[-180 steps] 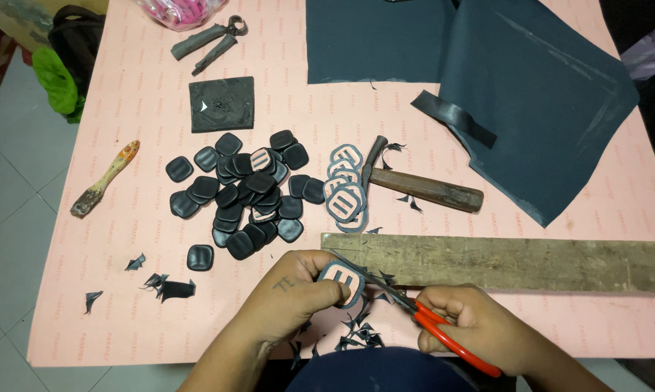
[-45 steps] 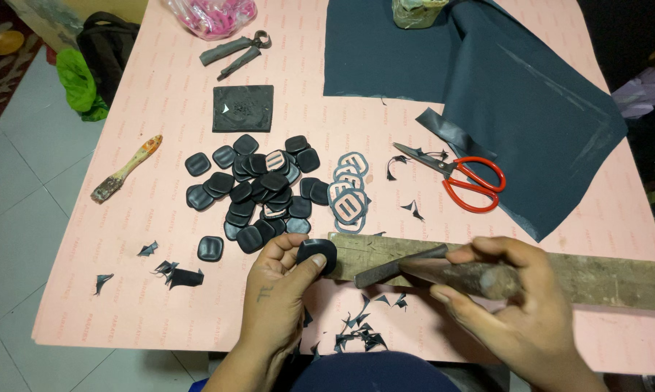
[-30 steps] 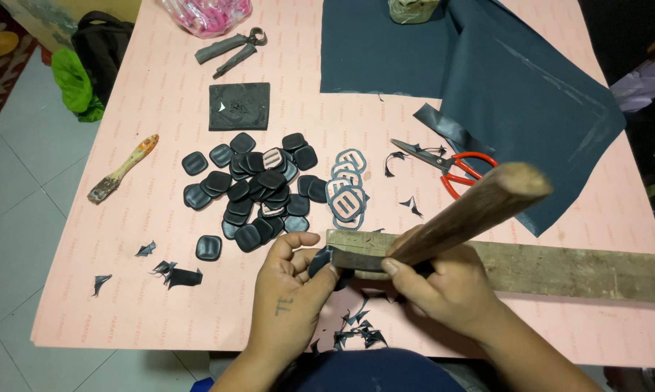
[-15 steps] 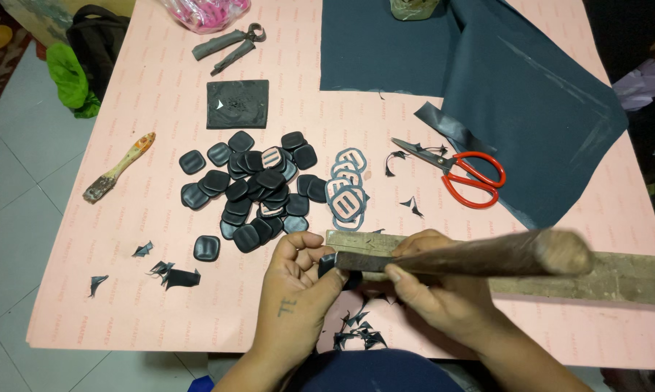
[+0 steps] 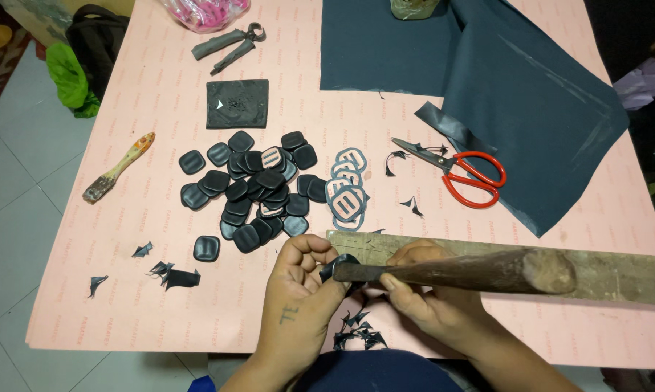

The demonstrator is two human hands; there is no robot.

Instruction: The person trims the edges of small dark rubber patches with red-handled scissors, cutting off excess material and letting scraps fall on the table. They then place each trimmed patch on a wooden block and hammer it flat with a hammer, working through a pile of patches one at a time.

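My left hand [image 5: 298,294] pinches a small black rounded leather piece [image 5: 338,265] at the near edge of the table. My right hand [image 5: 425,294] grips a hammer [image 5: 480,270] close to its head, the wooden handle pointing right toward the camera. The hammer's metal head presses on the black piece. Both hands work at the left end of a long wooden board [image 5: 618,268]. A heap of black covered pieces [image 5: 251,192] lies just beyond my left hand, with a few white-and-grey buckle shapes [image 5: 346,190] beside it.
Red-handled scissors [image 5: 462,170] lie right of the buckles. Dark fabric [image 5: 502,80] covers the far right. A black square pad [image 5: 237,103], pincers [image 5: 226,42], a glue brush [image 5: 117,168] and black offcuts [image 5: 171,274] lie on the pink sheet [image 5: 110,290].
The scissors were put down on the table and my right hand took up the hammer. The handle has swung down from raised to nearly level over the board.
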